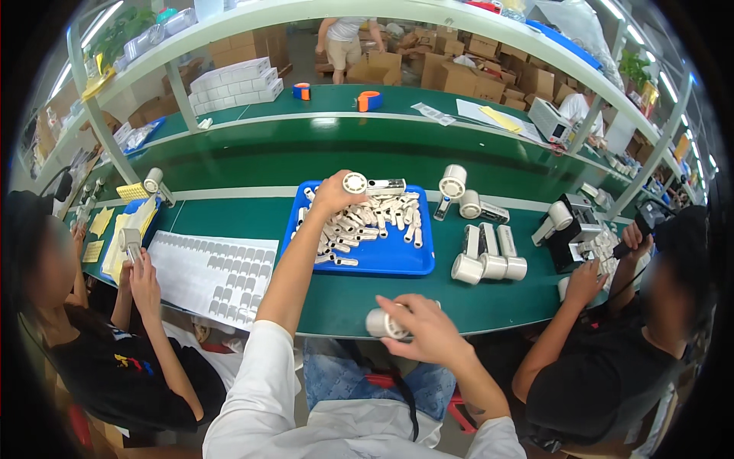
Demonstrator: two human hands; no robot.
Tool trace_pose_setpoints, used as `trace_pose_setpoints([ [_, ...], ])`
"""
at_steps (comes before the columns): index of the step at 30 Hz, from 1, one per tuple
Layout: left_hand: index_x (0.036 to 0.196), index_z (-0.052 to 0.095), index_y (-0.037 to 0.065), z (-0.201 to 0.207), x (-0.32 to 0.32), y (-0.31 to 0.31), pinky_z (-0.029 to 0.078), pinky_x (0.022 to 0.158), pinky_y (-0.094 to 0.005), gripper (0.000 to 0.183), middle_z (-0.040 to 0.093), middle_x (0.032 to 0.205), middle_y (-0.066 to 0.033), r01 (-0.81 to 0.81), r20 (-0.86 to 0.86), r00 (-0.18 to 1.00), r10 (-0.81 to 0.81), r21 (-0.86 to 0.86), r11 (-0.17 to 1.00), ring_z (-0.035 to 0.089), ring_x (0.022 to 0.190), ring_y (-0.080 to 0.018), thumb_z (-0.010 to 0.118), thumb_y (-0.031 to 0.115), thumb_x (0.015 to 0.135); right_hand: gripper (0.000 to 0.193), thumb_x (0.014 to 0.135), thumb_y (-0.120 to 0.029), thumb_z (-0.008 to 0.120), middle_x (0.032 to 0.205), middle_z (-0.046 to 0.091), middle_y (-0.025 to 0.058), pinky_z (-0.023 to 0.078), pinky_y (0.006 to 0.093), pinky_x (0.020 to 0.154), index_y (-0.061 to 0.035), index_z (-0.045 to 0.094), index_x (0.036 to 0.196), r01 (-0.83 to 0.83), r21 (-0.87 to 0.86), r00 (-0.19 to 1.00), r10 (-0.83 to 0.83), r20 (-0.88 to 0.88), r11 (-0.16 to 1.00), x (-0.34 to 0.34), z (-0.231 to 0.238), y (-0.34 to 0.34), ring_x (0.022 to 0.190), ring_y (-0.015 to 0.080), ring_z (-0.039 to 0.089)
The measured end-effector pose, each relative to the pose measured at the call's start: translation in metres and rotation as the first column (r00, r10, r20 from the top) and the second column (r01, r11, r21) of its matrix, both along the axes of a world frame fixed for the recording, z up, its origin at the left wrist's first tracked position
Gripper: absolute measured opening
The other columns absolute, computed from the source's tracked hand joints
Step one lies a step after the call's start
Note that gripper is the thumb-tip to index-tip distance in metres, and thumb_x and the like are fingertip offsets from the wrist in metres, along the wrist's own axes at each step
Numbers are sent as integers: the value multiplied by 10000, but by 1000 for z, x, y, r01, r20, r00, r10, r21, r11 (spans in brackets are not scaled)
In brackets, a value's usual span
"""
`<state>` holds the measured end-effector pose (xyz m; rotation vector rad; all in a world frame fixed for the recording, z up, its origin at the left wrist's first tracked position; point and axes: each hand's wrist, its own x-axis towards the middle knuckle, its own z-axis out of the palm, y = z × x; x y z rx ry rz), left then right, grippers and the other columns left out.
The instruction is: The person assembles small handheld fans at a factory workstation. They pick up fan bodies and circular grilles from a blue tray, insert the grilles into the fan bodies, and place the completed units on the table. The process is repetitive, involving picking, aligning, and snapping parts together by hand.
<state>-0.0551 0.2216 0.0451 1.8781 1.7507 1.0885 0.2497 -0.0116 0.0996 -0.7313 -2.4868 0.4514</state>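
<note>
My left hand (pixel 333 193) is closed round the head of a white handheld fan (pixel 355 183), above the far side of a blue tray (pixel 382 265). This fan's handle, with a dark clear section, points right. Small white plastic parts (pixel 359 229) lie heaped in the tray. At the table's near edge, my right hand (pixel 430 330) grips a second white handheld fan (pixel 380 323), its fingers over the round head. Most of that fan's handle is hidden by the hand. Right of the tray, several more white fans (pixel 493 267) lie together, and one fan (pixel 453 182) stands behind them.
A white sheet with grey shapes (pixel 229 264) lies left of the tray on the green table (pixel 344 304). Co-workers sit at both sides, the left one holding a fan (pixel 130 241), the right one a dark tool (pixel 648 222). A raised shelf holds white boxes (pixel 237 86) and tape rolls (pixel 369 101).
</note>
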Motion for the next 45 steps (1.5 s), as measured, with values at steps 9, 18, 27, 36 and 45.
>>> trace_pose_setpoints([
  [9, 1169, 633, 29, 13, 17, -74, 510, 854, -333, 467, 699, 1067, -122, 28, 251, 965, -75, 186, 982, 661, 1000, -222, 765, 324, 832, 621, 763, -315, 797, 1083, 586, 120, 465, 406, 839, -44, 584, 1280, 120, -100, 962, -141, -233, 988, -59, -55, 34, 986, 303, 576],
  [18, 1207, 618, 82, 11, 49, -227, 456, 977, -384, 637, 613, 1250, -102, 411, 61, 906, -418, 100, 906, 581, 1163, -256, 890, 240, 653, 263, 850, -158, 628, 946, 649, 229, 523, 445, 797, 4, 635, 1056, 310, -193, 921, -344, -181, 931, -71, -53, 156, 864, 383, 653],
  [27, 1102, 660, 98, -2, 72, -216, 449, 971, -407, 462, 628, 1115, -105, 405, -87, 912, -400, 51, 913, 566, 1094, -315, 810, 101, 665, 178, 779, -117, 634, 931, 673, 236, 514, 480, 803, -12, 642, 923, 530, -101, 848, -528, 46, 842, -98, -85, 235, 893, 399, 656],
  [36, 1258, 561, 82, 9, 54, -225, 468, 933, -401, 645, 632, 1129, -128, 165, 130, 972, -196, 220, 961, 594, 1073, -317, 846, 194, 690, 212, 872, -70, 636, 863, 675, 100, 493, 300, 651, -35, 644, 1082, 66, -396, 957, -171, -235, 916, -46, -9, 97, 690, 161, 611],
  [45, 1140, 638, 97, 0, 68, -222, 494, 898, -395, 526, 668, 1063, -79, 294, -52, 954, -294, -6, 956, 602, 1047, -281, 830, 111, 650, 192, 875, -45, 645, 951, 656, 98, 513, 333, 691, -15, 684, 1060, -47, -226, 989, 14, -146, 973, -26, -41, 68, 800, 243, 640],
])
